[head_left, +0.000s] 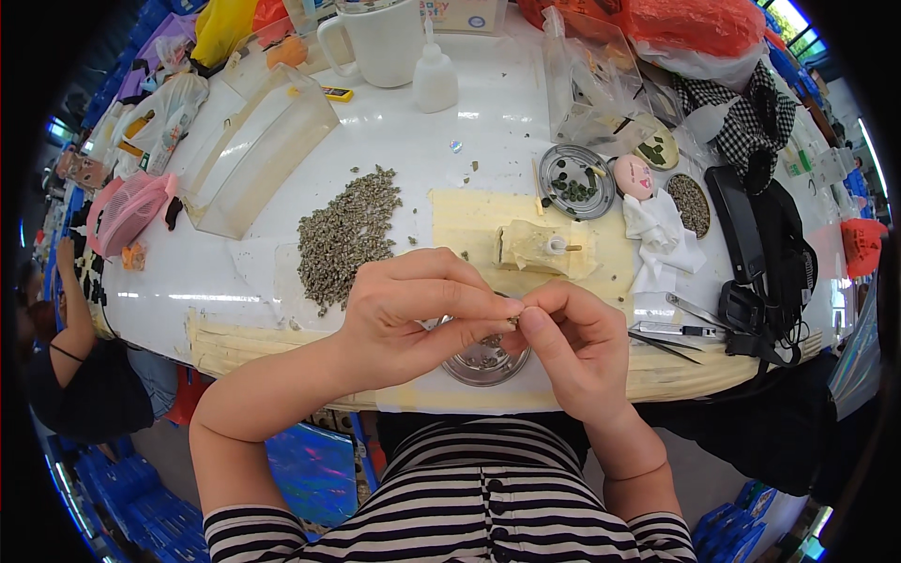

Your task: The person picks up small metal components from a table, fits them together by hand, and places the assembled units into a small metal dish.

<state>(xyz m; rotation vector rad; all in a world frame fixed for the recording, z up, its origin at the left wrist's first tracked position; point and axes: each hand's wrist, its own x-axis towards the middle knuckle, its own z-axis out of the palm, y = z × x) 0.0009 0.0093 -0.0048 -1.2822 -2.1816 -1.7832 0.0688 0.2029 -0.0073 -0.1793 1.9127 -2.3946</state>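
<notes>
My left hand (413,314) and my right hand (577,342) meet fingertip to fingertip, both pinched. Between them shows a tiny metallic piece (513,321), much like those in the heap; its exact kind is too small to make out. Right below the fingers sits a round metal dish (479,371) with a few small pieces in it, partly covered by my hands. To the left of my hands spreads a heap of small grey-brown metallic pieces (349,235). Just beyond my fingers stands a tape-wrapped block (544,250) with a small peg on top.
At right lie a metal dish of dark green bits (576,181), crumpled tissue (662,235), tweezers (693,308), a utility knife (680,329) and a black bag (774,235). Farther back stand a white squeeze bottle (435,77), a white pitcher (385,42) and clear bins (267,150). Another person (84,366) sits at left.
</notes>
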